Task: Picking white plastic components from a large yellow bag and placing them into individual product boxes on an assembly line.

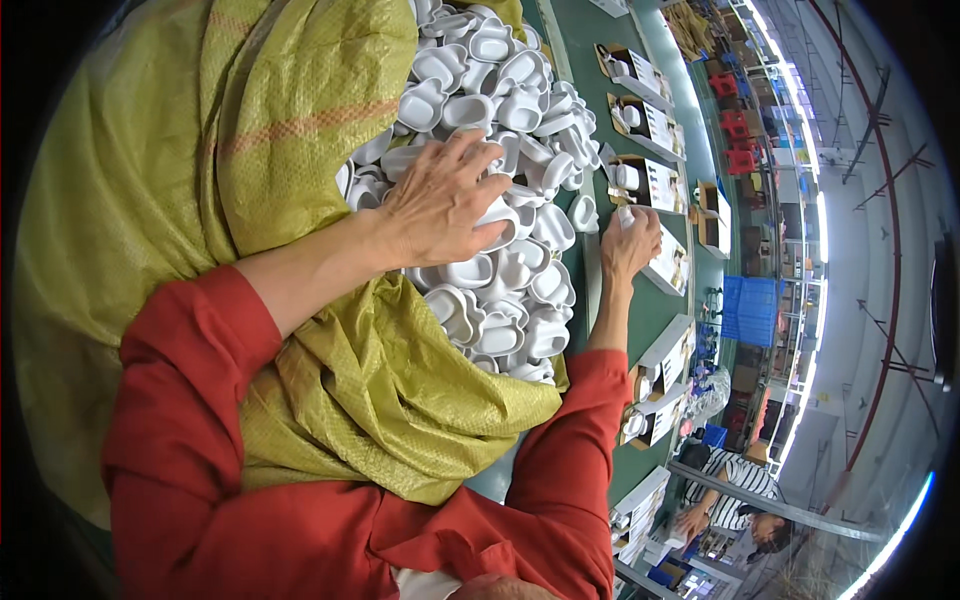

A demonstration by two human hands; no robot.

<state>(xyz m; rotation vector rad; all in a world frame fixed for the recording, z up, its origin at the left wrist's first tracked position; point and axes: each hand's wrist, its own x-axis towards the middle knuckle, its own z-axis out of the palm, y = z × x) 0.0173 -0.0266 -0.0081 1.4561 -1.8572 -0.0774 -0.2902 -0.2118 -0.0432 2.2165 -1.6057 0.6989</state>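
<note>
A heap of small white oval plastic parts (520, 105), shaped like shallow cups, spills from a yellow woven sack (310, 90). Over the heap lies my left hand (440, 205), palm down with its fingers spread, touching the parts; what is under the palm is hidden. My right hand (631, 243) is at the green conveyor belt, closed around a white plastic part (627, 216), its fingers partly covering it. Beside that hand is an open white carton (668, 262) on the belt.
Along the belt (590, 40) stand several more open cartons (650, 130), some with white parts at their ends. Folds of sack surround the heap. Farther right are a blue crate (750, 310), red stools (735, 125) and a co-worker in a striped shirt (740, 480).
</note>
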